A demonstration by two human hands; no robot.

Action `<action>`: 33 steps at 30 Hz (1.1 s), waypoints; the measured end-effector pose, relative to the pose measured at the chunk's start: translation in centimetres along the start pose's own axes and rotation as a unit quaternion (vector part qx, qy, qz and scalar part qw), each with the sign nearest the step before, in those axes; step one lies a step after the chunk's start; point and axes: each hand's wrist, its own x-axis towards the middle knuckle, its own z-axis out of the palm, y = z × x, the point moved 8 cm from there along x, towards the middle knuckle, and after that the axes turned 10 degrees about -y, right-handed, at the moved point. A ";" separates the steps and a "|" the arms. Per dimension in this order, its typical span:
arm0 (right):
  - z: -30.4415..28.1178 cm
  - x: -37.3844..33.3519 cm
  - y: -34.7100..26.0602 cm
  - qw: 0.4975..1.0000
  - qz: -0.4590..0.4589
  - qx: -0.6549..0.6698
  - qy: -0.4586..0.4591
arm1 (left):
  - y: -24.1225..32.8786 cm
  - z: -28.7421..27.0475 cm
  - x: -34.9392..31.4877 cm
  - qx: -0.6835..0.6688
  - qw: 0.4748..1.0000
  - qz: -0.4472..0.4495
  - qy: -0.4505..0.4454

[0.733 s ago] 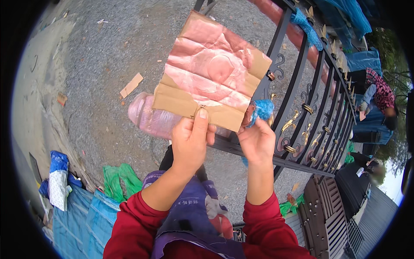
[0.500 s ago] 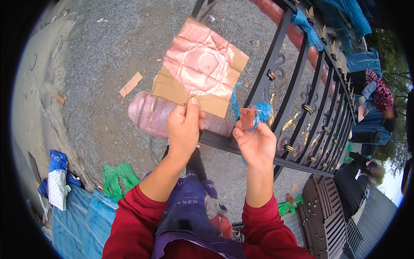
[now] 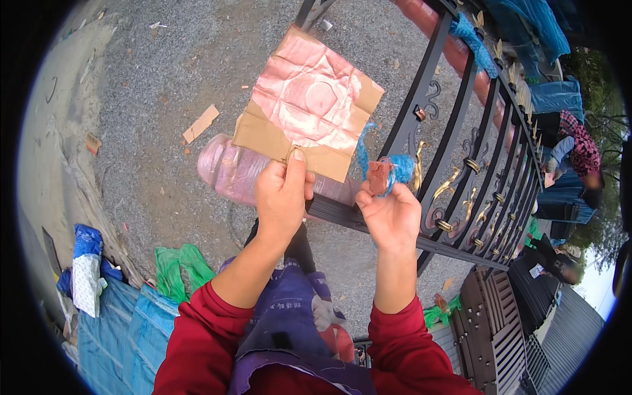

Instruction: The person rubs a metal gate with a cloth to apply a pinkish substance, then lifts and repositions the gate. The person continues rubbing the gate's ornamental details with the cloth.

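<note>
My left hand [image 3: 282, 199] pinches the lower edge of a square piece of brown cardboard [image 3: 263, 137], thumb on top. Pink, shiny paint-like smears and a round mark cover most of its upper face. In my right hand [image 3: 393, 222] is a small reddish-brown sponge-like block [image 3: 379, 176], held between thumb and fingers, with blue mesh [image 3: 399, 169] wrapped at its far side. The block is just beside the cardboard's lower right corner, apart from it. A black metal gate [image 3: 421, 118] with gold ornaments lies right of both hands.
A pink plastic-wrapped roll [image 3: 227, 172] lies under the gate's near end. Blue sheeting [image 3: 108, 332] and a green bag [image 3: 183, 271] are at the lower left. Brown slatted panels [image 3: 490, 329] stand at the lower right. Another person [image 3: 582, 148] works at the far right.
The block in my right hand has tilted slightly and moved a little. The cardboard has shifted slightly right in view. My left hand keeps its hold.
</note>
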 end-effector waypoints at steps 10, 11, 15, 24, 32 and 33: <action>-0.2 0.5 -0.1 0.998 -0.054 -0.028 0.010 | -0.7 1.5 -1.6 0.098 0.993 0.001 -0.058; 0.0 0.6 -0.4 0.998 -0.063 -0.031 0.002 | -0.9 1.3 -1.7 0.116 0.991 -0.010 -0.063; -0.1 0.8 -1.0 0.996 -0.080 -0.044 -0.002 | -1.2 0.0 -2.1 0.043 0.999 -0.033 0.001; -0.5 0.6 0.0 0.996 -0.077 -0.034 -0.007 | -0.5 0.8 -1.4 0.088 0.996 0.012 -0.017; -1.2 0.8 -0.7 0.994 -0.091 -0.049 0.029 | -1.3 0.0 -1.4 -0.010 0.999 -0.040 -0.031; -1.1 0.8 -0.4 0.994 -0.092 -0.034 0.046 | -1.1 0.3 -1.6 -0.013 0.999 -0.033 -0.035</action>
